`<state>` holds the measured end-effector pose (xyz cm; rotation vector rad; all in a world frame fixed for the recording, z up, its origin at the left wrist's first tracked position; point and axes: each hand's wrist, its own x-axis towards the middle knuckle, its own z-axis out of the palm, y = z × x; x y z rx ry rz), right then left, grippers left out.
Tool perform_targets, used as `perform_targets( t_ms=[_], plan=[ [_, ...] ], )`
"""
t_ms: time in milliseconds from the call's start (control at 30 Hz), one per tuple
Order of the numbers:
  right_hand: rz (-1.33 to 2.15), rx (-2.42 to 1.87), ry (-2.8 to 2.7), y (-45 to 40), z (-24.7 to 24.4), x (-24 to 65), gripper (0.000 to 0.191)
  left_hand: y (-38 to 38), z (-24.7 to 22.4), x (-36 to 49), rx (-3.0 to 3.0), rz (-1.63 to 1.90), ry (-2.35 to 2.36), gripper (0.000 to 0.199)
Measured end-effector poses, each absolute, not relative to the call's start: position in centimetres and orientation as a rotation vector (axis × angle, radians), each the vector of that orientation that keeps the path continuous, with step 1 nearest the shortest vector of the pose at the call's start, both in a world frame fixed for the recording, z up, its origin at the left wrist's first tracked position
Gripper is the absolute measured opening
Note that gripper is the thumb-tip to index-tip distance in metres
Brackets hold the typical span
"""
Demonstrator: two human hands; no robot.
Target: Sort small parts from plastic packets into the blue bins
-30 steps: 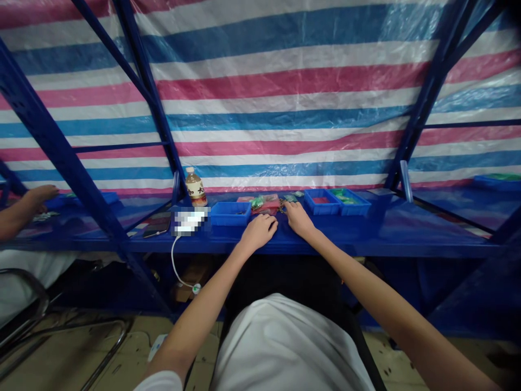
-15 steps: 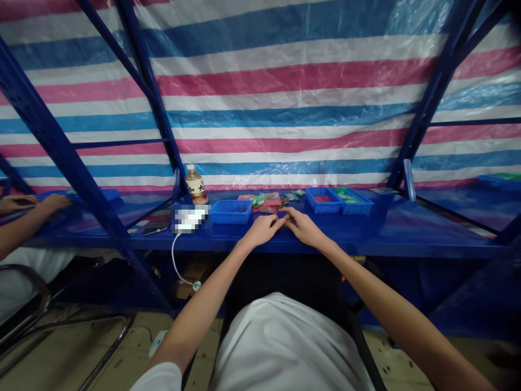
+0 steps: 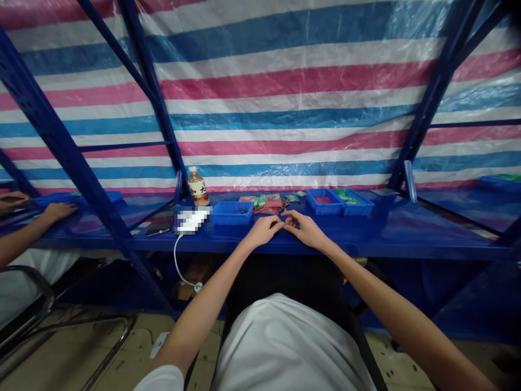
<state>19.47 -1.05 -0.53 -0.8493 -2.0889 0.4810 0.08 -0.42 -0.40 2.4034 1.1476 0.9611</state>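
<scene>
My left hand [image 3: 264, 230] and my right hand [image 3: 303, 228] meet over the front part of the blue table [image 3: 386, 231], fingertips touching or nearly so. Both are closed in a pinch; whatever lies between the fingers is too small or hidden to make out. Just beyond them is a pile of red and green plastic packets [image 3: 266, 202], with small brass-coloured metal pieces [image 3: 284, 204] at its right side. To the left of my left hand stands a blue tray [image 3: 232, 213] with a few small dark items in it.
A blue bin with red contents [image 3: 324, 201] and another with green packets [image 3: 352, 201] stand back right. At left are a drink bottle [image 3: 197, 187], a phone [image 3: 160, 226] and a blurred white device with a cable [image 3: 176, 258]. A co-worker's arm [image 3: 30, 233] rests farther left.
My right fingers have curled in slightly, while both hands stay together at the same spot. The co-worker's nearer hand has lowered onto the table. The view has shifted very slightly.
</scene>
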Motion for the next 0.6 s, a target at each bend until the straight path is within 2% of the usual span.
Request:
perform_targets(
  t_ms=[167,433,600],
  plan=[
    [0.347,-0.965,-2.090,-1.18,-0.68,19.63,0.020,-0.30,-0.67,-0.04,2.313,1.027,1.071,0.024],
    [0.249,-1.020,-2.142,-1.84,-0.61,19.50,0.022,-0.72,-0.50,0.15,2.304,1.027,1.026,0.022],
    [0.322,-1.018,-2.133,-1.64,-0.61,19.70,0.021,-0.83,-0.57,0.25,2.298,1.041,1.042,0.025]
  ],
)
